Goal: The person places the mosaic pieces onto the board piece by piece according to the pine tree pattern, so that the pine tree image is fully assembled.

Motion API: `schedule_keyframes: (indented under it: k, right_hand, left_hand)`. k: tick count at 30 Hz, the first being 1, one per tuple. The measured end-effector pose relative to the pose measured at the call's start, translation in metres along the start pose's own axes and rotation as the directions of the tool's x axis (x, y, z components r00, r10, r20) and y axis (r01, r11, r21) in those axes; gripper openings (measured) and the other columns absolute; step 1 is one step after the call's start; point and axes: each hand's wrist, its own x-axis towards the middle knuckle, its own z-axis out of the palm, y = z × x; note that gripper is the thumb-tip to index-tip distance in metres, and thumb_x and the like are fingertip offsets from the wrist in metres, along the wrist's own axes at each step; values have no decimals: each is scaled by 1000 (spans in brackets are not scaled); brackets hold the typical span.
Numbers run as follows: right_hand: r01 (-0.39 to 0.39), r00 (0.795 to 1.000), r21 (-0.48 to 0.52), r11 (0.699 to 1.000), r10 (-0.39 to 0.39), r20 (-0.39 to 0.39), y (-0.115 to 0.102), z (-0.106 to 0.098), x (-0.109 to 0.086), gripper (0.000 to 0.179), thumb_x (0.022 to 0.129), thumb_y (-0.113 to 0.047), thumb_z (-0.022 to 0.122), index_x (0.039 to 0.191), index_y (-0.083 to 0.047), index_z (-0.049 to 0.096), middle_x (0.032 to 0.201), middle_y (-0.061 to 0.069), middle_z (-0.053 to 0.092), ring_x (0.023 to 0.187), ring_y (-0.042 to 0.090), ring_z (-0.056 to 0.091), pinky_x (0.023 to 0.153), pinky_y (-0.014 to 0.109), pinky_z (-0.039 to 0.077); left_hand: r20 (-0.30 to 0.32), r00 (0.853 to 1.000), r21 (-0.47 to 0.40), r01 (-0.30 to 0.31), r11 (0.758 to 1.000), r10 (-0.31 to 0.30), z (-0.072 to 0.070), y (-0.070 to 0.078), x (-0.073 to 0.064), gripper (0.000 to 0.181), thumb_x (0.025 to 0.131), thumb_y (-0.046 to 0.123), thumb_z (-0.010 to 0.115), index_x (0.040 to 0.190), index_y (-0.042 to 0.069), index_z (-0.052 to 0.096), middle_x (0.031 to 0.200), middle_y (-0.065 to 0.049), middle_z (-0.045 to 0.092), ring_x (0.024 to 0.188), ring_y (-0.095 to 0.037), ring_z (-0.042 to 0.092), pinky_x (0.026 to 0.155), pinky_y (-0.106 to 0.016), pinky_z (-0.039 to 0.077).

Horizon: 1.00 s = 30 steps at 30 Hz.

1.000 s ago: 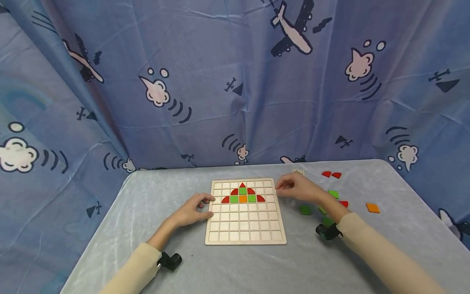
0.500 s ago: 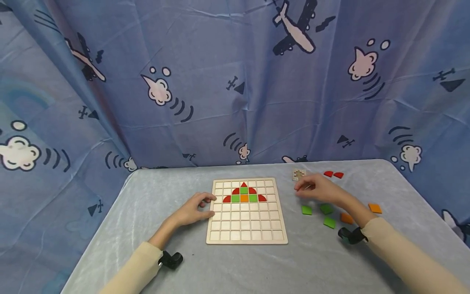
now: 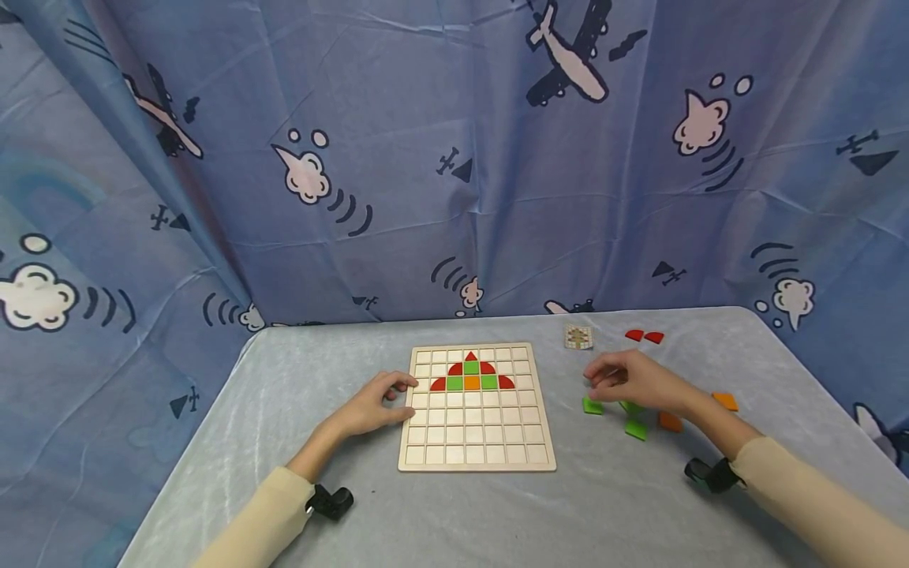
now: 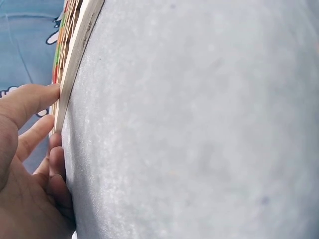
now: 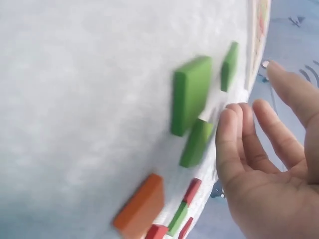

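A square wooden grid board [image 3: 476, 435] lies mid-table, with a roof-like pattern of red, green and orange pieces in its upper rows. An orange tile [image 3: 472, 383] sits at the middle of the pattern, and a red triangle [image 3: 470, 356] tops it. At the board's left edge rests my left hand [image 3: 369, 406]; its thumb and index finger touch the rim [image 4: 75, 64]. My right hand [image 3: 635, 380] hovers over the loose tiles with loosely bent fingers and nothing held. Beneath its fingertips is a green tile [image 3: 592, 406], with another green tile [image 3: 635, 430] closer to me.
Right of the hand's shadow lie an orange tile [image 3: 670, 422] and a second orange tile [image 3: 725, 401]. Two red quarter-circle pieces [image 3: 654, 338] are at the back right. A small patterned square [image 3: 578, 338] lies beyond the board's right corner. A blue printed curtain [image 3: 398, 158] hangs behind the table.
My right hand has moved away from the board's right edge, rightward and then nearer to me, over the green tiles. My left hand stays at the board's left edge.
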Motion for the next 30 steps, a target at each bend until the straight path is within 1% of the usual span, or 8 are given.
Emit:
schedule_keyframes:
  k: [4,7,11,17,20,23,30]
  right_hand:
    - [50,999,2,999,-50,-1,3,4,-5,35,87,-13,82,114,5,68,108,13,68,94,26,67,83,31,54]
    - [63,998,4,998,-63,-6,3,6,-7,35,86,-12,84,112,5,69,108,14,68,94,27,66,83,32,55]
    - [44,999,-6,999,-44,-7,1,9,-8,35,83,-12,86,110,4,70,107,12,69,94,27,66,82,31,54]
    - [10,1000,-20,1000,-10,12,0,13,-7,34,81,-11,88,108,1,71,104,8,69,92,26,63,82,34,54]
    - [8,1000,-52,999,-7,17,0,15,-6,31,80,-8,87,106,-1,72,102,6,68,91,24,62,80,34,54]
    - [10,1000,-83,997,-9,10,-1,16,-5,28,80,-5,86,104,-2,72,99,4,68,88,22,62,77,31,54]
    - [4,1000,-110,994,-4,7,-4,17,-3,26,78,-1,86,100,-3,72,93,3,66,84,21,59,74,28,52]
  left_hand:
    - [3,1000,-4,5,1000,-5,1,-1,1,44,92,13,77,133,6,60,120,-11,53,102,-26,50,90,-46,42]
    - [2,1000,-7,8,1000,-8,1,-1,0,44,92,13,76,133,7,60,121,-11,53,103,-26,50,90,-46,42]
    - [-2,1000,-5,1,1000,-1,0,0,0,44,92,13,76,133,6,60,121,-11,53,103,-26,50,90,-47,42]
    - [0,1000,-9,-5,1000,5,0,1,0,44,92,12,77,132,5,60,120,-12,53,102,-27,49,90,-46,42]
    - [1,1000,-12,-1,1000,1,0,1,-1,44,92,11,77,132,5,60,120,-12,53,102,-27,49,90,-46,42]
    - [3,1000,-10,6,1000,-6,0,1,0,44,92,12,76,133,6,60,121,-12,53,102,-26,49,91,-46,42]
    - [3,1000,-6,10,1000,-10,0,0,1,44,92,13,76,133,7,60,120,-11,53,102,-26,49,91,-46,42]
